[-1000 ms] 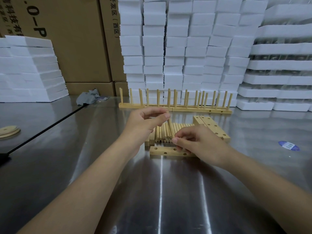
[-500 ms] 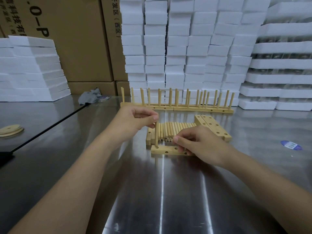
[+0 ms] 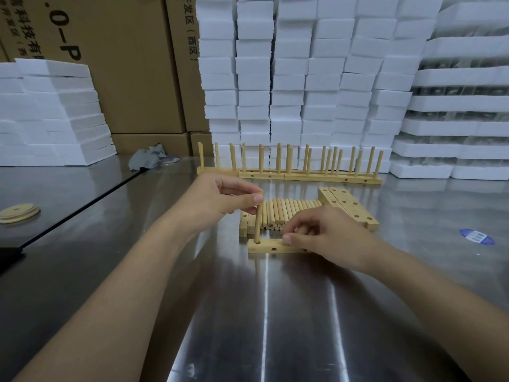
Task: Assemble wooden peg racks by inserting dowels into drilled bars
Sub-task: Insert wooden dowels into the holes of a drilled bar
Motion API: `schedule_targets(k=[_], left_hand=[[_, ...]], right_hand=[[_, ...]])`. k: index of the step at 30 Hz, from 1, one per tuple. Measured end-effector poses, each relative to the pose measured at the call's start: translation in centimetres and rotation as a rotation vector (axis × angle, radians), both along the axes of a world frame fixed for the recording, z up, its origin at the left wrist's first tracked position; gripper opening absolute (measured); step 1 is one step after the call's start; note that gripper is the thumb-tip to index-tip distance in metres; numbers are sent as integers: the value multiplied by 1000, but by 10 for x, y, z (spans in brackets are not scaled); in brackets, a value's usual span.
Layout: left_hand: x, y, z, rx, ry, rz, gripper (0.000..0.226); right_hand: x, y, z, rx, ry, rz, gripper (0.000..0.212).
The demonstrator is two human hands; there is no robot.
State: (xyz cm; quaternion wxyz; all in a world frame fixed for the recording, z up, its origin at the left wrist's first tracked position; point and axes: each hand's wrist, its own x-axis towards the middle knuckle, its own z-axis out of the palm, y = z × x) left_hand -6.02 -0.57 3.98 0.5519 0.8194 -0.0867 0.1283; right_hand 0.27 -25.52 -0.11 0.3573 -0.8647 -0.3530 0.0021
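Since a second ago the left hand brought its pinched round wooden dowel upright into the drilled pale wooden bar; I saw the right hand gripping that bar.

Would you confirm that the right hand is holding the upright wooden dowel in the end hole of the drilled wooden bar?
Not quite: the head view shows the left hand holding the upright wooden dowel in the drilled wooden bar; the right hand steadies the bar.

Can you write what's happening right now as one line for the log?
step: peg going in | left hand: holds dowel upright in end hole | right hand: steadies bar | spare dowels: behind bar
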Motion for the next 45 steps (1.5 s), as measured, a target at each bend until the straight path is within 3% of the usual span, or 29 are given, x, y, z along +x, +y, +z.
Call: schedule_targets(k=[9,13,23,30,34,39,45], left_hand=[[4,-3,-4,37,-25,-76,19],[5,-6,-5,49,-28,-105,26],[4,3,-4,93,-31,-44,7],[6,-4,-4,144,-62,-66,4],[8,-5,-6,135,-82,-101,5],[11,-9,-11,132,-99,-82,15],[14,-8,-12,125,-102,-92,11]], right_hand=[[4,0,-4,-101,-70,-2,8],[6,0,-4,-108,-87,-6,8],[5,1,-6,-125,-98,-27,8],[-12,25,-16,78,-191,-15,21],[-17,38,-19,222,-64,-25,4],[-18,34,-20,187,-27,-39,7],[-17,37,-20,186,-18,-61,9]])
